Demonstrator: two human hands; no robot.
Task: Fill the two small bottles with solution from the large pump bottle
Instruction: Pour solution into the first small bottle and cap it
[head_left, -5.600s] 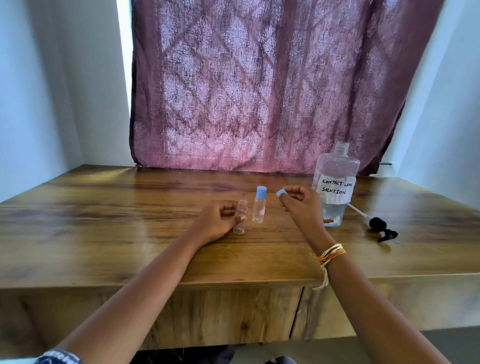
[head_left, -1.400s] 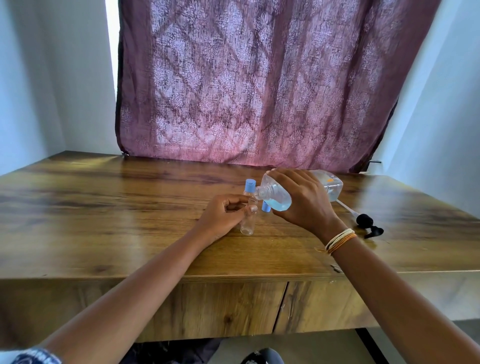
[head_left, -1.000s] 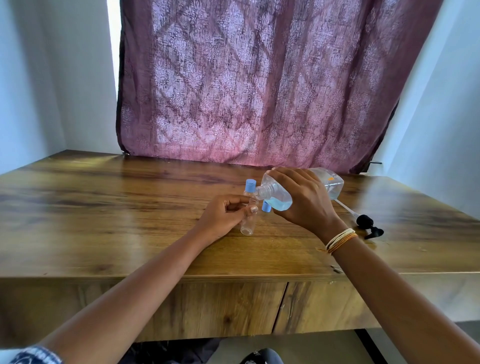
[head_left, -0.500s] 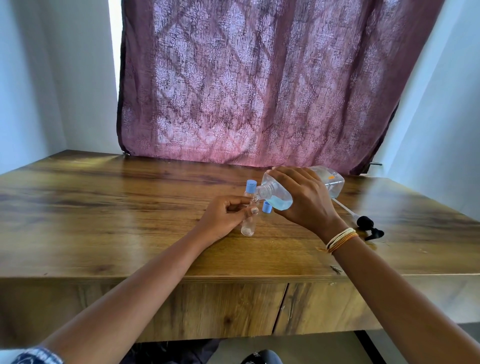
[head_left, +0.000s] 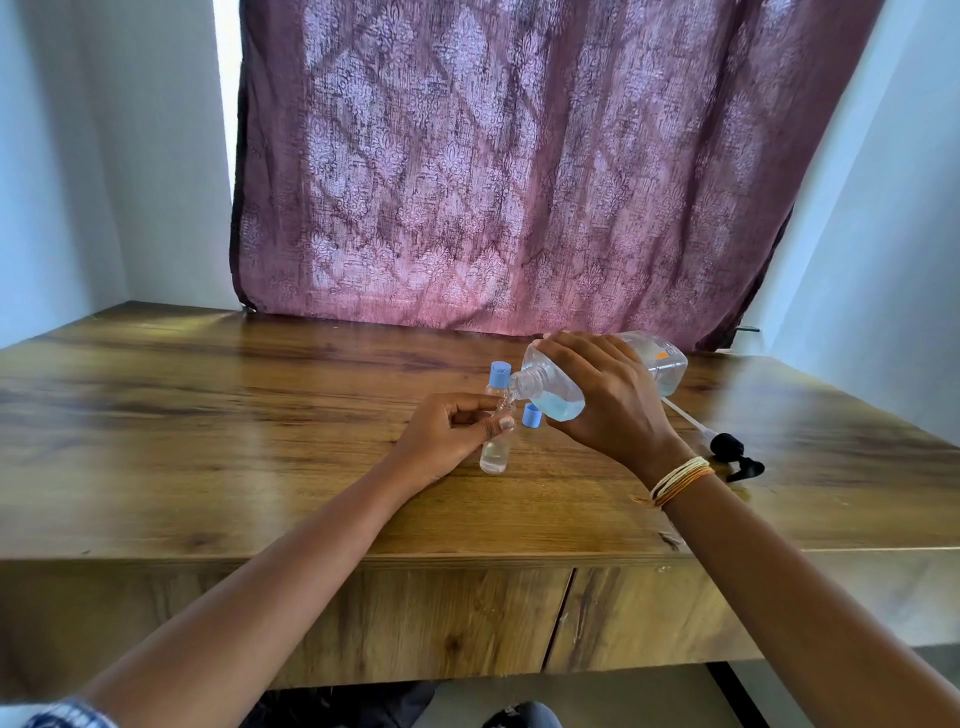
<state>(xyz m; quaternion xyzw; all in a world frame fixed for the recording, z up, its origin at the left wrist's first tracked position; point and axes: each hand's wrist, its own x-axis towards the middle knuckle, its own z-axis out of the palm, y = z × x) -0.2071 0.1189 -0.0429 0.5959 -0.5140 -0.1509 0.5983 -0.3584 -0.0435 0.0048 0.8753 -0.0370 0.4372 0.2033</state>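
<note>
The right hand (head_left: 610, 400) grasps the big bottle (head_left: 558, 389) tipped mouth-down over the open small bottle (head_left: 496, 449) that the left hand (head_left: 447, 436) pinches upright on the wooden table (head_left: 208, 441), beside the capped small bottle (head_left: 498, 376) and a loose blue cap (head_left: 531, 415).

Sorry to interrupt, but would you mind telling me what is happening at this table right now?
A person is decanting solution. The right hand tips the large bottle on its side, neck over the open small bottle, which the left hand steadies upright on the table. A little liquid sits at its bottom. Its blue cap lies close by. The second small bottle stands behind, still capped. The removed pump lies to the right.
</note>
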